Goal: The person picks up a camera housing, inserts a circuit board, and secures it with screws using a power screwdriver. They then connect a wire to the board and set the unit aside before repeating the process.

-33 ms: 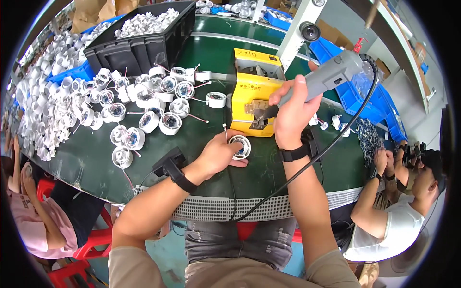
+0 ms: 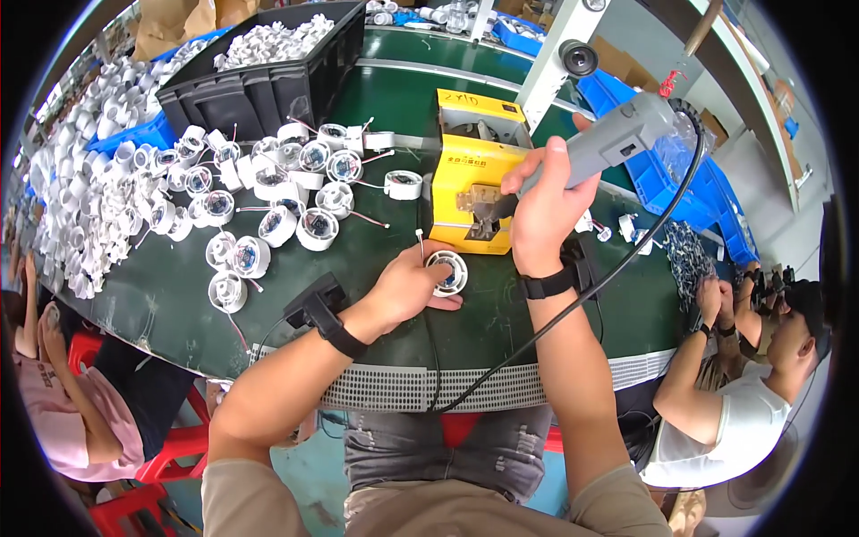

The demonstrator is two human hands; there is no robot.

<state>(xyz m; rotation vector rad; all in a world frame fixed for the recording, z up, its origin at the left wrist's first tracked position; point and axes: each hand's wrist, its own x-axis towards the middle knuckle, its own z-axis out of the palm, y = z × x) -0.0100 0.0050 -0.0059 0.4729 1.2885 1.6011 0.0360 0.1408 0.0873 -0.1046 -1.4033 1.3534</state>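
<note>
Wrapped round a grey electric screwdriver (image 2: 617, 134), my right hand (image 2: 557, 192) holds it slanted, its dark tip end pointing down-left at the metal outlet on the front of the yellow screw feeder (image 2: 474, 170). My left hand (image 2: 413, 285) grips a small round white housing (image 2: 450, 273) on the green table, just in front of the feeder. A blue part shows inside the housing's ring, and a short wire with a white plug sticks up beside the fingers. The screwdriver's tip is hidden against the outlet.
Several similar white housings with wires (image 2: 277, 197) lie to the left. Behind them stands a black crate (image 2: 259, 85) of white parts. The screwdriver's black cable (image 2: 617, 268) crosses my right forearm. Blue bins (image 2: 662, 179) line the right, where a co-worker in white (image 2: 734, 403) sits.
</note>
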